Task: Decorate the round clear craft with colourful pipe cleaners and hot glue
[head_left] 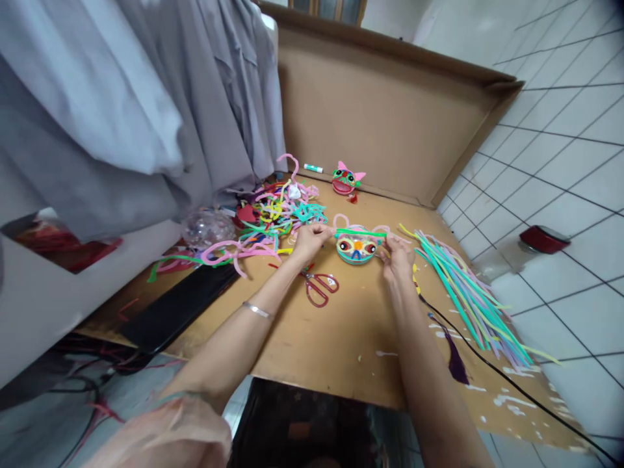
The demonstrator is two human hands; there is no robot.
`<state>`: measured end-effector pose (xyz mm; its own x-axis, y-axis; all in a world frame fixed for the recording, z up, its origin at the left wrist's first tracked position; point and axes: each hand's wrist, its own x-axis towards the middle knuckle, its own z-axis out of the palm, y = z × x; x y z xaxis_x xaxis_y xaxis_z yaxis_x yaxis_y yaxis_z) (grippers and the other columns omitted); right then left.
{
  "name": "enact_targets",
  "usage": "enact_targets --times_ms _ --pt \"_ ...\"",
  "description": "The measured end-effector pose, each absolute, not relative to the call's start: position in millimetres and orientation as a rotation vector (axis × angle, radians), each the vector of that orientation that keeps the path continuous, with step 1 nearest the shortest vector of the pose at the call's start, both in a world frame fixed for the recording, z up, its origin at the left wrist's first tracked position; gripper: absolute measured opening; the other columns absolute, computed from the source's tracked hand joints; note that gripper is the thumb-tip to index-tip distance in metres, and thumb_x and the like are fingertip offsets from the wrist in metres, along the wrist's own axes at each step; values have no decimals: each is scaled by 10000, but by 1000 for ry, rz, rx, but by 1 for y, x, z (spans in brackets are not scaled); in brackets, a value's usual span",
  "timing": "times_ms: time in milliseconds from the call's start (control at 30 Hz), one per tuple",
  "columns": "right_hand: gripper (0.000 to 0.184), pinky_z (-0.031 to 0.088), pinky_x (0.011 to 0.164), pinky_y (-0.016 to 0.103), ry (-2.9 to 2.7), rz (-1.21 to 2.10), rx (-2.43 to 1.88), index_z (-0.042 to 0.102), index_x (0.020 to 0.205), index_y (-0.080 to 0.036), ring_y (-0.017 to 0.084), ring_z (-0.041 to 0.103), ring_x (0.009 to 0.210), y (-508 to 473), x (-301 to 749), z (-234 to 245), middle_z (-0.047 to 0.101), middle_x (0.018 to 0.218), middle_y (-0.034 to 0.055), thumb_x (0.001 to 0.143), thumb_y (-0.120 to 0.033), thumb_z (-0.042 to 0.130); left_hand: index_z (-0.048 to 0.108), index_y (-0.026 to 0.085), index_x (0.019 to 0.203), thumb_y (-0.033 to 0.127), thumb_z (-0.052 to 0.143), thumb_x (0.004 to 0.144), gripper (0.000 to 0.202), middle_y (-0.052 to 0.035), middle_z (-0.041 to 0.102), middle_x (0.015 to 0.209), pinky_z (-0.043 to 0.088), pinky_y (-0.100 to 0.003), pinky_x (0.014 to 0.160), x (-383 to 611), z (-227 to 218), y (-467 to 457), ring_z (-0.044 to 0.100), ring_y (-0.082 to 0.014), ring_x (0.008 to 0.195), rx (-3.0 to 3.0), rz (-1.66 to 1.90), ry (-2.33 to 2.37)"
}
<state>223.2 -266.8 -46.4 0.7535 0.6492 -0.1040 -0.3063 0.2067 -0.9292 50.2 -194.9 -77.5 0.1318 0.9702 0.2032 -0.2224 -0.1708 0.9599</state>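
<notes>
A green pipe cleaner [359, 232] runs almost level between my two hands, along the top of a small face ornament. My left hand [312, 241] pinches its left end between thumb and fingers. At the other end, my right hand [397, 255] is closed on it beside the ornament's right edge. The face ornament [357, 255] has dark red eyes, an orange nose and a teal lower rim; pink loops stick up behind it. Whether my fingers also grip the ornament, I cannot tell. Red-handled scissors [319, 284] lie below my left hand.
A finished-looking pink-eared face ornament [344, 179] and a glue stick [312, 168] stand at the back. Tangled pipe cleaners [277, 211] are heaped left; straight ones [468, 296] lie right. A black cable [480, 356] and purple tassel [456, 361] are near the right edge.
</notes>
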Motion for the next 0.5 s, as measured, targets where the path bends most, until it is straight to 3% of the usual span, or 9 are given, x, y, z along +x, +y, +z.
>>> enact_targets --times_ms 267,500 --pt "152 396 415 118 -272 744 -1184 584 651 -169 36 531 418 -267 224 -51 585 467 -92 726 -150 714 642 137 578 273 731 635 172 -1 603 571 369 -244 591 66 -96 -193 478 -99 544 1155 1327 920" --pt "143 462 460 134 -280 779 -1148 589 685 -177 53 598 455 -267 229 -59 664 539 -67 743 -164 719 618 133 584 352 776 627 273 13 573 556 388 -247 612 76 -108 -192 474 -93 550 1063 1263 816"
